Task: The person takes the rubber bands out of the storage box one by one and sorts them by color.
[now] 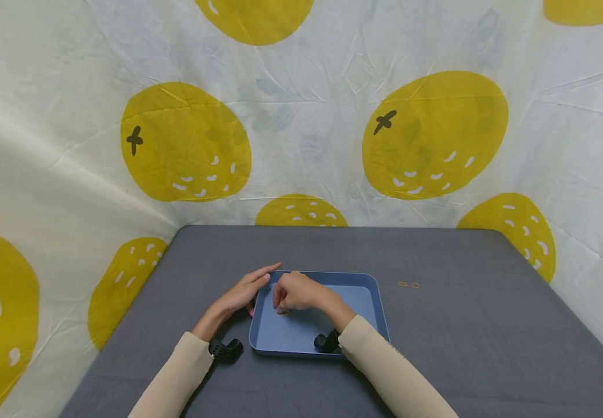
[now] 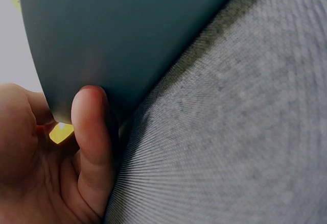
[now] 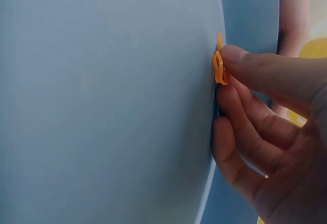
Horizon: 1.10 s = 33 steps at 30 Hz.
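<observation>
A blue tray [image 1: 333, 337] lies on the table. At its left side my left hand [image 1: 241, 295] holds the edge. In the left wrist view, a finger [image 2: 91, 127] rests against the tray's outer wall [image 2: 117, 35], while part of the hand passes behind the rim. My right hand [image 1: 297, 291] is over the left part of the tray, fingers bent downward. Its thumb and fingers pinch a thin orange rubber band [image 3: 219, 68] close to the tray's surface in the right wrist view. Its loops overlap, so I cannot tell whether it is one band or two.
Two small orange rubber bands, one [image 1: 402, 284] beside the other [image 1: 415, 285], lie on the grey tabletop [image 1: 469, 325] right of the tray. Behind and left of the table hangs a white cloth [image 1: 307, 133] with yellow fruit prints.
</observation>
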Tool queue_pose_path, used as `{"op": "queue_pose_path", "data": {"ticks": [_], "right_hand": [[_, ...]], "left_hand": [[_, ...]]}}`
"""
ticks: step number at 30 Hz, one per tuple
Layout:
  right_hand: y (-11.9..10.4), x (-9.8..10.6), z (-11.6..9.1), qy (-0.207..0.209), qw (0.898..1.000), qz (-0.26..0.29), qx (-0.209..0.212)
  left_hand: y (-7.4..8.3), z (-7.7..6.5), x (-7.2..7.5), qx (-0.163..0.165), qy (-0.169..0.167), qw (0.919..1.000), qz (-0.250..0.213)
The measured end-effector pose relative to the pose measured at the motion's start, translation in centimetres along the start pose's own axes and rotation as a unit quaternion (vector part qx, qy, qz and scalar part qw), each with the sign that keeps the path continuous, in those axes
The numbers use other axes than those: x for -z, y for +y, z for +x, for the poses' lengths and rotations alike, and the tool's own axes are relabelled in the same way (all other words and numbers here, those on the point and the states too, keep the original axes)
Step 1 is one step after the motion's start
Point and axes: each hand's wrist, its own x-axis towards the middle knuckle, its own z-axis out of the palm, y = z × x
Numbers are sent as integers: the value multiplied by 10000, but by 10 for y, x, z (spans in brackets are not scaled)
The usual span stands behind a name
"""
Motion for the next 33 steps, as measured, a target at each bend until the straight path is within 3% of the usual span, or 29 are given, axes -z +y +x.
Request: {"op": "queue_pose_path", "data": {"ticks": [33], "right_hand": [[-7, 1, -2, -88, 10000, 0, 9]], "left_hand": [[-5, 3, 2, -24, -42, 10000, 31]]}}
